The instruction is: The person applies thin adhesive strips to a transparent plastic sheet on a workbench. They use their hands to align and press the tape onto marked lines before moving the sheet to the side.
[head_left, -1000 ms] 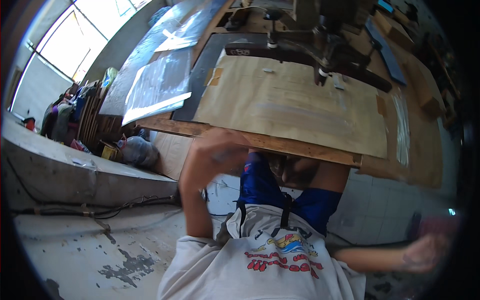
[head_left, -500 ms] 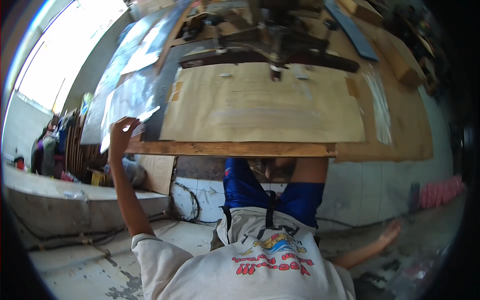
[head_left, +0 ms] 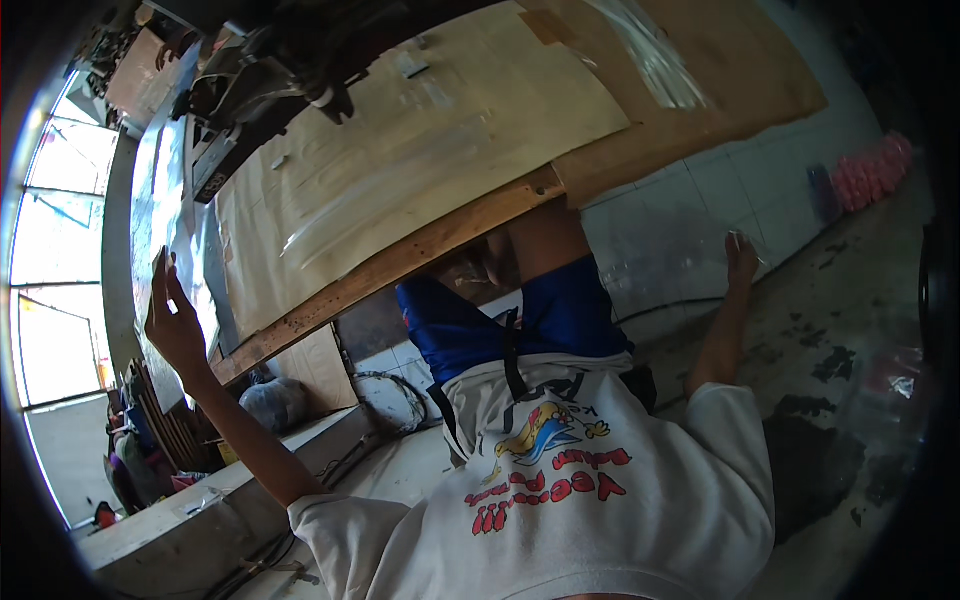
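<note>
At the table's left side, my left hand [head_left: 178, 330] is raised with its fingers stretched upward and parted. Beside it lie shiny clear plastic sheets [head_left: 160, 180]; whether the fingertips touch them I cannot tell. My right hand [head_left: 741, 260] is lifted off to the right of the table, its fingers closed on a thin clear plastic bag [head_left: 668, 245] that is hard to see against the wall tiles. Before me, a tan sheet [head_left: 420, 150] covers the worktop, with a dark metal machine [head_left: 270, 75] over its far edge.
A wooden strip [head_left: 400, 258] edges the table's front. Strips of clear plastic [head_left: 655, 60] lie on the brown board [head_left: 730, 110] at the right. Pink bundles [head_left: 872, 172] stand by the right wall. Clear plastic [head_left: 885, 400] lies on the floor. At the left is a low ledge [head_left: 210, 500].
The view has turned, so the table now slants. My right hand has come up from low at the right, with clear plastic now visible at it. My left hand's fingers have straightened from a curl.
</note>
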`<state>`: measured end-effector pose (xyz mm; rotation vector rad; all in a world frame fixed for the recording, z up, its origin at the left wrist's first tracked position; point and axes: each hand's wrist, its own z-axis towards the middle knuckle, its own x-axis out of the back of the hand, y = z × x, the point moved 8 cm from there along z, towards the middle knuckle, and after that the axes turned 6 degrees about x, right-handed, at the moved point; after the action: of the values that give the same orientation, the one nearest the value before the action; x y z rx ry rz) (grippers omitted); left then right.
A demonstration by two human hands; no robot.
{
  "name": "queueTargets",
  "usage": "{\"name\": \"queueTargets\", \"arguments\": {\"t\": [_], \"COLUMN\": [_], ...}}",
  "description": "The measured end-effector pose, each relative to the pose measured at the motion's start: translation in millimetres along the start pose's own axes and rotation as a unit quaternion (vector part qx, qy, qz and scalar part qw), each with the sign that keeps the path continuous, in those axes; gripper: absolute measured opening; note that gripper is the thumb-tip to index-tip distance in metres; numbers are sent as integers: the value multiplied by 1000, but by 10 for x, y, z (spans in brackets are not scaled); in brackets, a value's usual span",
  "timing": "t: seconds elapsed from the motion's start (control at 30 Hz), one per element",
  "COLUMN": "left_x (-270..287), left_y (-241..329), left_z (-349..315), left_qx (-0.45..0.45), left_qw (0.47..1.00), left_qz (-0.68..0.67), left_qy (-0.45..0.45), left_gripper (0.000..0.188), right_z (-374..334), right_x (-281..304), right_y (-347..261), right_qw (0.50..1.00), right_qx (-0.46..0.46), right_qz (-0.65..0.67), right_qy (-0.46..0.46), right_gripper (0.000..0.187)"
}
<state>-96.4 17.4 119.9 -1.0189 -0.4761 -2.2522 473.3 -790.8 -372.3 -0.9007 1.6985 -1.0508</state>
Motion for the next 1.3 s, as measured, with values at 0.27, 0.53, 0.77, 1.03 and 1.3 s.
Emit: {"name": "queueTargets", "arguments": {"t": [0.27,0.53,0.77,1.03,1.3], "left_x": [-144,-631,-558,-686,-456], "left_y": [268,915,1263,1894,2277], "left_z": [-268,-268,-221,-177,-524], "left_qx": [-28,-100,-146,-237,-238], "left_qw": [996,985,970,960,956], "left_qz": [57,-78,-50,-110,-41], "left_qy": [-67,-116,-187,-103,-167], "left_gripper": [32,42,51,57,43], "right_z": [-708,-1023,-1056,-4440,-5568], "right_x": [1113,2292,-1041,-4931,-5731], "right_y": [1857,1978,-928,-2442,-1655], "right_qw": [986,965,905,641,347], "right_qx": [-148,-254,321,496,585], "right_qz": [-64,-37,-280,-202,-196], "right_qy": [47,50,17,-550,-707], "right_gripper": [65,70,30,32,46]}}
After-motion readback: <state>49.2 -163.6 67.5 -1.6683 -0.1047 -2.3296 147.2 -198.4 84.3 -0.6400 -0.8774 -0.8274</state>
